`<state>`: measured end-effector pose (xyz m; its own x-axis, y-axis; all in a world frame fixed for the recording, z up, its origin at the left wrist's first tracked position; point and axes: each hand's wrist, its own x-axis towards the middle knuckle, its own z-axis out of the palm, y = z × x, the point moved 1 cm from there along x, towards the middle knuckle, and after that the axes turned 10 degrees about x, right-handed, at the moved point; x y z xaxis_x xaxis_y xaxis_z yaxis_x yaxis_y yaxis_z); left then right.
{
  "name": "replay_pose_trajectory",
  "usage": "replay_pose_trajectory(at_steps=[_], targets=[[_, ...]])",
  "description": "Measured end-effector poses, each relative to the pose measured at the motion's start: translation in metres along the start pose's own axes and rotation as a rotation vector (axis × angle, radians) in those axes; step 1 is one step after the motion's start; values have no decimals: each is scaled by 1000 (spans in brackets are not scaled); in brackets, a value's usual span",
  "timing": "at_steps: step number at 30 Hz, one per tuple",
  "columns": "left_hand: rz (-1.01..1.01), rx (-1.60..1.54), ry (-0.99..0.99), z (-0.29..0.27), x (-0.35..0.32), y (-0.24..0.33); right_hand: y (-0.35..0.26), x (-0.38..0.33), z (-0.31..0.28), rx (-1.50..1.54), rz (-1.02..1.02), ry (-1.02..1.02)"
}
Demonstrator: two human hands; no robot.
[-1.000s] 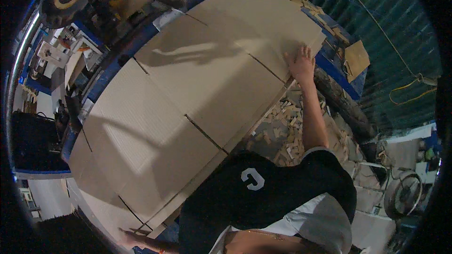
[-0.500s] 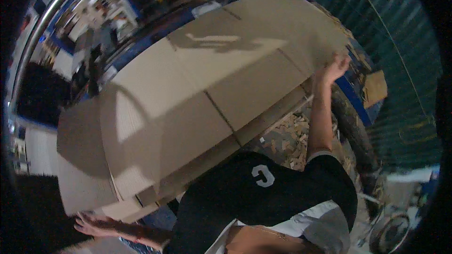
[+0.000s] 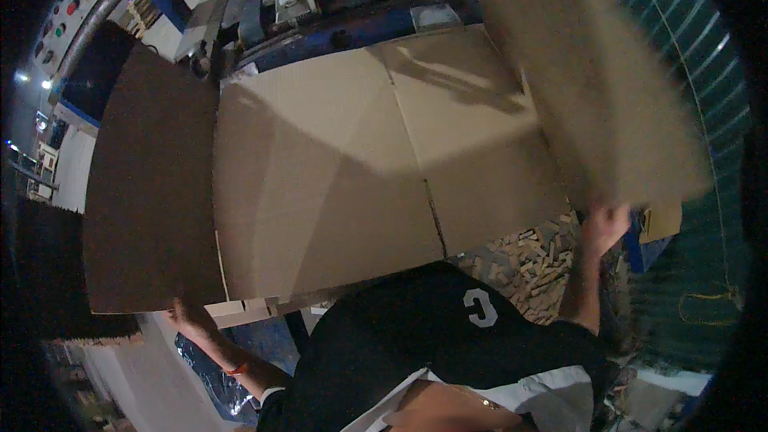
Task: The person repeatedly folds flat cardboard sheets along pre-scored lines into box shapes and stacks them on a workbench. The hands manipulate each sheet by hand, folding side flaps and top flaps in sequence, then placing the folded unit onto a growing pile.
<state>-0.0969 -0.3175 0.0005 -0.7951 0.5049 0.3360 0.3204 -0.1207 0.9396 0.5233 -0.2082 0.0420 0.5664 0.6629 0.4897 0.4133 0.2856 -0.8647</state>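
Observation:
A large brown cardboard sheet (image 3: 320, 184), creased into panels, spans the middle of the head view. My left hand (image 3: 190, 322) is closed on the lower edge of its left panel (image 3: 148, 192), which is tilted up and in shadow. At the right, my right hand (image 3: 606, 228) grips the lower edge of the right panel (image 3: 592, 88), which is raised and blurred by motion. The fingers of both hands are partly hidden by the cardboard. Between the raised panels the middle part lies flat, with a dark slot running in from its near edge.
Behind the sheet stands a machine with a blue beam (image 3: 336, 38). A control panel with buttons (image 3: 72, 6) and a metal rail are at the far left. Cardboard scraps (image 3: 528, 272) lie in a heap near my right arm. A green corrugated wall (image 3: 680, 272) rises at the right.
Both end panels have been lifted. My right hand has come nearer and right, now gripping an edge; my left hand has moved up and right and closed on the left panel.

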Motion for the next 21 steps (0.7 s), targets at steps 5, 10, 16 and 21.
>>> replay_pose_trajectory(at_steps=[5,10,16,21], targets=[[499,451,-563,76,-48,34,12,-68,53,-267,-782,-944],[839,1000,-1004,128,-69,51,24,-60,66,-317,-846,-1092],[914,1039,-979,136,-52,39,30,-37,101,-414,-848,-1234],[870,951,-1013,156,-33,34,43,-4,133,-472,-851,-1315]])
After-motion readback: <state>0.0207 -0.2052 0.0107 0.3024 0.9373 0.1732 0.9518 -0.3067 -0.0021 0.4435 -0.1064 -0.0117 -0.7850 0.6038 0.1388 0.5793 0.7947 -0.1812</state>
